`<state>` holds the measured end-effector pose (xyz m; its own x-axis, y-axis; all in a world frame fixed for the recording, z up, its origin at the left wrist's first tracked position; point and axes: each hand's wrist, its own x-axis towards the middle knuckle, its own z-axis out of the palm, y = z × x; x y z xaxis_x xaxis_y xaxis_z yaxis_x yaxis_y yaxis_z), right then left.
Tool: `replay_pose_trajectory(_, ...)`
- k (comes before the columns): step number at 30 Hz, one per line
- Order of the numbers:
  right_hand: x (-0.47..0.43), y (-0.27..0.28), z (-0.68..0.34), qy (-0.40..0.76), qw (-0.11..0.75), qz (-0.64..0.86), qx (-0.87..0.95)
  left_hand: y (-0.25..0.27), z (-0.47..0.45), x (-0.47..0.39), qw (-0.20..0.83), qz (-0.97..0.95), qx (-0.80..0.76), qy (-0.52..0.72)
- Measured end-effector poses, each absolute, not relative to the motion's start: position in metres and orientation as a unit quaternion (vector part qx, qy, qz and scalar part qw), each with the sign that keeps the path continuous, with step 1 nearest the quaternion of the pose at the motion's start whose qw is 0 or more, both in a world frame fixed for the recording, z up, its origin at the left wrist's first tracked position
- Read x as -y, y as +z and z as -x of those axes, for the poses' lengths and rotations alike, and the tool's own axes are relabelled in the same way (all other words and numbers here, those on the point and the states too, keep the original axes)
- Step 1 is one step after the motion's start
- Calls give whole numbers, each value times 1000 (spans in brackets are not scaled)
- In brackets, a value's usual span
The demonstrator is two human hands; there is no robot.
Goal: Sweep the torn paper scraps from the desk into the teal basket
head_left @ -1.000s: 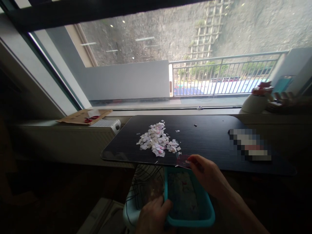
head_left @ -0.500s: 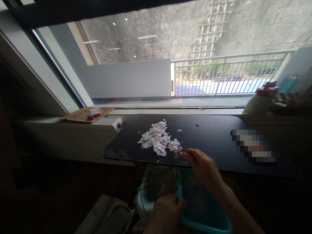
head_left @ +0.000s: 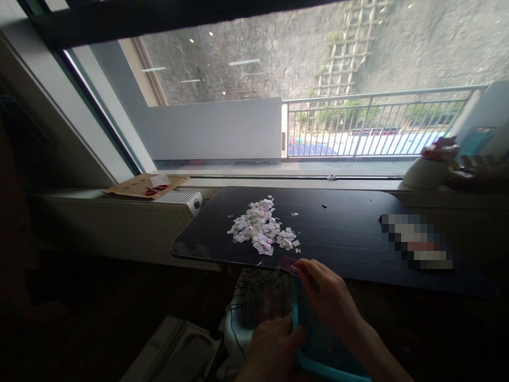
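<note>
My right hand (head_left: 324, 286) is closed on a thin, translucent pink plastic piece (head_left: 288, 265) at the near edge of the black table (head_left: 342, 228). Just beyond it lies a heap of small white and pinkish paper scraps (head_left: 257, 225), with a few strays around it. My left hand (head_left: 274, 342) grips the left rim of a turquoise plastic bin (head_left: 334, 375), held below the table edge and partly hidden by my right arm. Left of that bin stands a pale container with a black-lined liner (head_left: 243, 297).
On the sill at left, red-handled scissors (head_left: 156, 190) rest on a brown paper envelope (head_left: 131, 185), beside a radiator (head_left: 175, 200). A blurred-out item (head_left: 417, 241) lies on the table's right side. A white pot (head_left: 423, 172) stands on the right sill.
My right hand has drawn the pink piece away from the scraps, toward me and slightly left to the table edge. My left hand keeps its hold on the bin.
</note>
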<state>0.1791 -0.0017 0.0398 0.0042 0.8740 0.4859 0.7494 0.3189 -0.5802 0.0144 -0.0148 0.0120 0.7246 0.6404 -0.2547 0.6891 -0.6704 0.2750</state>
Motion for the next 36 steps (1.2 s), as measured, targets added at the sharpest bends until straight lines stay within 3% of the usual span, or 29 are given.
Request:
replay_pose_trajectory(7,-1,49,-205,55,420,615,665,14,-6,17,191,-903,-380,-53)
replay_pose_trajectory(10,-11,51,-225,45,385,637,666,7,0,16,194,-903,-382,-31)
replay_pose_trajectory(19,-13,51,-226,74,381,625,677,6,10,22,177,-887,-424,52)
replay_pose_trajectory(25,-9,51,-221,136,374,585,707,3,12,19,197,-882,-426,39)
replay_pose_trajectory(36,2,51,-223,144,367,566,724,10,12,20,194,-879,-432,59)
